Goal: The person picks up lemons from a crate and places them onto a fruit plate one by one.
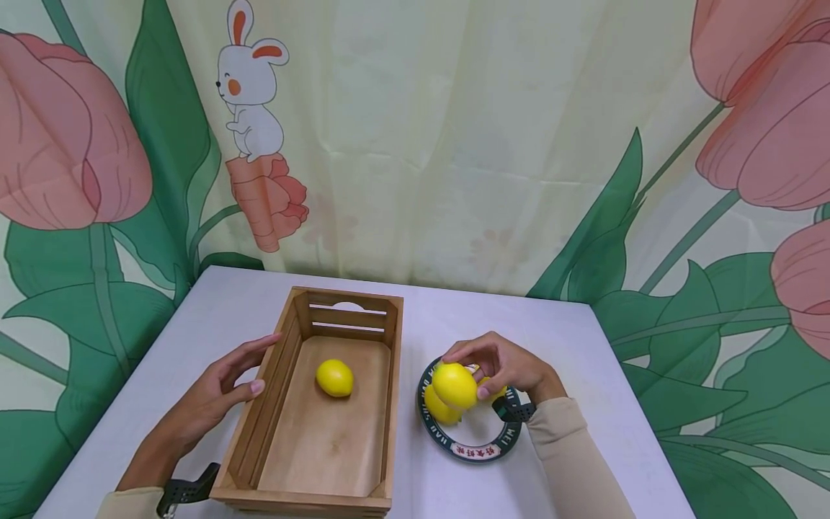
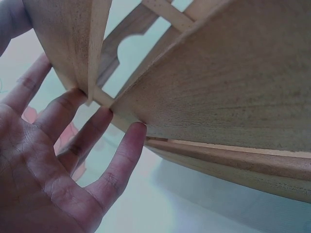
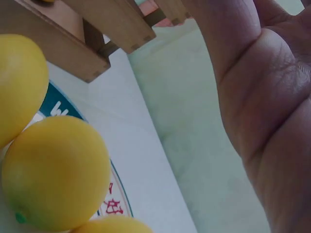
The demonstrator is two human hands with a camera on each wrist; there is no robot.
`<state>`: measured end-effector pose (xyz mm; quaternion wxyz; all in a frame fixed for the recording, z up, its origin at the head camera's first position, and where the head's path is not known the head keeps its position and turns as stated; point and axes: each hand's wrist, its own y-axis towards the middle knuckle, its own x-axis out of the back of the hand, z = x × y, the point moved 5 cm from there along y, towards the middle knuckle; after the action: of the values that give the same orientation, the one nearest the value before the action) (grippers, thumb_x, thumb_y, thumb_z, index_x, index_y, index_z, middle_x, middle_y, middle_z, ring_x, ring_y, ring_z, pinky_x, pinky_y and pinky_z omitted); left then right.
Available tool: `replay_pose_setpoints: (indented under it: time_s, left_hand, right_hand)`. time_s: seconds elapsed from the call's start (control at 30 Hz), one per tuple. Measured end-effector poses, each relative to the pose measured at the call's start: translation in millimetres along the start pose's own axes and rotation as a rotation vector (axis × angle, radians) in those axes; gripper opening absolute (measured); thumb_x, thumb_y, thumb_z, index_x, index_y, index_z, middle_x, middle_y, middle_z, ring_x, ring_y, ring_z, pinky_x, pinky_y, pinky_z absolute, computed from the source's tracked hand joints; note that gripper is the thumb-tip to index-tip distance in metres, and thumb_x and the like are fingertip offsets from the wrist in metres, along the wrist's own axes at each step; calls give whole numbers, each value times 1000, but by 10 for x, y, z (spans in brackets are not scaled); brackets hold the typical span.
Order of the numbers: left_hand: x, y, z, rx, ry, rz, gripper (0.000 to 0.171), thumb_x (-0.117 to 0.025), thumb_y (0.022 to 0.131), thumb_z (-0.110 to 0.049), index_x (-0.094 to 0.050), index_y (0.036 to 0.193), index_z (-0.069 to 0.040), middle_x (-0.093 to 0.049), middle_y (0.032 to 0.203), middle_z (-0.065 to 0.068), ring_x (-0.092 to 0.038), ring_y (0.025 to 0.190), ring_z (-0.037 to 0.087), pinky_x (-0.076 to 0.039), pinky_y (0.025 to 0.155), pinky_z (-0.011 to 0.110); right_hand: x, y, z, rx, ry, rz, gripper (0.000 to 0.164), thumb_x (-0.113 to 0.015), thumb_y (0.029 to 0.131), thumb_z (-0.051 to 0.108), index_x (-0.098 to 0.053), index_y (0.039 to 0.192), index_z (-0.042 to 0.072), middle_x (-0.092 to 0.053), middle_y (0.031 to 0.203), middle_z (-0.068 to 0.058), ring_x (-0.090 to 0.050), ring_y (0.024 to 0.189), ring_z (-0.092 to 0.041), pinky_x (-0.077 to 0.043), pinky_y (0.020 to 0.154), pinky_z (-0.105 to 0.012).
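My right hand [image 1: 502, 364] pinches a yellow lemon [image 1: 455, 386] between thumb and fingers, over a round plate [image 1: 447, 453] with a dark green, lettered rim. Below and partly behind the held lemon, another lemon [image 1: 441, 409] lies on the plate. A further one [image 1: 498, 389] shows only in part beyond the thumb. My left hand [image 1: 210, 393] touches the left side wall of a wooden crate [image 1: 337, 461], its fingers [image 2: 129, 150] extended against the slats in the left wrist view. Inside the crate, toward the far half, sits one lemon [image 1: 334, 378].
A white-covered table [image 1: 551, 324] carries the crate and, just to its right, the plate. Behind the table hangs a curtain [image 1: 415, 180] printed with tulips and a rabbit. Dark straps circle both wrists.
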<state>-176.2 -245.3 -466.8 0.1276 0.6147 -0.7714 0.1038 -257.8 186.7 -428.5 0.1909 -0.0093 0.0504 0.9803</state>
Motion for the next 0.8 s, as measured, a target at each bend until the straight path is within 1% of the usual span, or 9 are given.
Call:
replay_pose_setpoints:
  time_s: [0.03,0.17,0.27,0.3,0.37,0.43,0.57,0.7,0.8]
  left_hand:
    - [0,-1,-3,-1,0,-1,60,-59,100,-22,-34,153,-38,-28,163,-6,-32,139,4,-26,108,76]
    - [0,-3,-19,-14,15,-1,61,-59,100,-22,-34,154,-36,-28,163,-3,-33,144,22,-28,107,76]
    - [-1,-2,-27,-13,21,-3,61,-59,100,-23,-34,153,-36,-29,163,-3,-33,143,27,-30,106,76]
    - [-1,-3,-29,-6,17,-6,60,-59,100,-23,-35,153,-37,-29,163,-4,-33,143,27,-30,107,75]
    - [-1,-4,-33,-11,21,-3,61,-59,100,-23,-34,154,-36,-29,163,-3,-33,143,30,-32,106,75]
    - [-1,-8,-38,-13,25,-2,62,-59,99,-23,-33,154,-36,-28,163,-2,-32,143,32,-33,105,75]
    - [-2,-13,-50,-28,30,7,62,-58,100,-23,-32,155,-35,-28,164,-1,-32,142,36,-35,103,75]
    - [3,-9,-51,-29,29,9,62,-58,100,-22,-33,155,-35,-28,163,-1,-32,142,35,-34,104,75]
    - [5,-5,-44,-24,31,8,62,-58,100,-22,-32,155,-36,-28,164,-2,-31,143,37,-33,104,76]
  right_hand:
    - [4,-21,-13,-2,1,-7,56,-70,83,-7,-56,137,-4,-53,139,-23,-58,119,-36,-57,87,-52]
    - [29,-106,-84,-10,2,-39,55,-70,82,-7,-56,136,-5,-52,140,-25,-58,120,-36,-57,88,-53]
    - [43,-172,-129,-21,-1,-67,55,-70,81,-7,-57,134,-6,-48,143,-30,-56,126,-37,-56,90,-53]
    - [47,-194,-140,-26,-2,-79,55,-70,81,-7,-57,134,-6,-45,144,-33,-55,128,-38,-56,90,-53]
    - [51,-239,-160,-36,-2,-100,55,-70,81,-7,-56,134,-7,-43,146,-33,-53,131,-38,-56,91,-51]
    - [49,-284,-178,-48,0,-115,56,-70,81,-7,-55,135,-8,-44,147,-31,-52,132,-37,-56,92,-50]
    - [30,-366,-219,-72,-2,-123,56,-70,81,-8,-53,135,-11,-48,145,-25,-57,124,-37,-57,90,-51]
    - [16,-436,-266,-100,-14,-141,56,-71,82,-7,-54,134,-11,-47,146,-26,-59,122,-37,-57,90,-51]
    - [7,-482,-295,-112,-19,-155,55,-71,83,-6,-54,135,-10,-46,147,-27,-58,123,-37,-56,92,-51]
